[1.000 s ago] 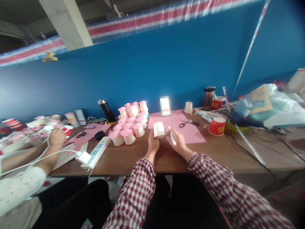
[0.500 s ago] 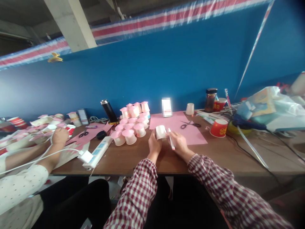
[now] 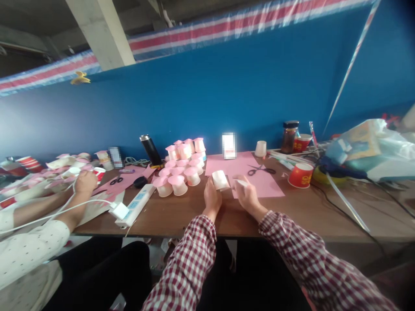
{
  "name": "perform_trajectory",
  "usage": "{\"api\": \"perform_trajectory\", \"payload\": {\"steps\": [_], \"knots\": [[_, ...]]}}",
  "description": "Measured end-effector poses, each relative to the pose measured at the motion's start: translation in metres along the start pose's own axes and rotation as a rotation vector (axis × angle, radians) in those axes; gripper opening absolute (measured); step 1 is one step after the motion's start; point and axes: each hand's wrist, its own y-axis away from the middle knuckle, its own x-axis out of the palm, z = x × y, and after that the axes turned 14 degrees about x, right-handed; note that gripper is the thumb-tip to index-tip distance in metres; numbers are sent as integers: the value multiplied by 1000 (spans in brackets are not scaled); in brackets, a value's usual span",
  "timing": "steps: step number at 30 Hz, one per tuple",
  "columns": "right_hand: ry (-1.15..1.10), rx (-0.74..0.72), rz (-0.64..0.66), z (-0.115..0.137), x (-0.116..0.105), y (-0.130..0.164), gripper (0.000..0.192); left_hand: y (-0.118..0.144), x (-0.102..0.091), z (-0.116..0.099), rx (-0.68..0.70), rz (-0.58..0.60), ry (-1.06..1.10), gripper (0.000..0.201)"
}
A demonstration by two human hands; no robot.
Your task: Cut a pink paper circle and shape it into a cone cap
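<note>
My left hand point(image 3: 212, 199) holds a white paper cup point(image 3: 220, 179) tipped on its side above the brown table point(image 3: 181, 216). My right hand point(image 3: 246, 193) is closed around a white glue stick point(image 3: 241, 183), its tip close to the cup. Both hands sit at the near edge of a pink paper sheet point(image 3: 259, 179). Just to the left stands a cluster of finished white cups with pink tops point(image 3: 181, 166).
Black scissors point(image 3: 261, 170) lie on the pink sheet. A red cup point(image 3: 300, 175), a jar point(image 3: 288, 137) and a plastic bag point(image 3: 366, 147) are on the right. A white power strip point(image 3: 132, 207) and a black flask point(image 3: 149, 150) lie left. Another person's hand point(image 3: 84, 182) works at far left.
My right hand has turned the glue stick from upright to pointing at the cup. The cup tilted a little more. The view shifted slightly right.
</note>
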Motion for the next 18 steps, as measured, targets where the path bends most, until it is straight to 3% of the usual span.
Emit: {"api": "perform_trajectory", "payload": {"steps": [18], "knots": [[61,25,69,-2,3,0,21,2,1,-6,-37,128,-79,41]]}}
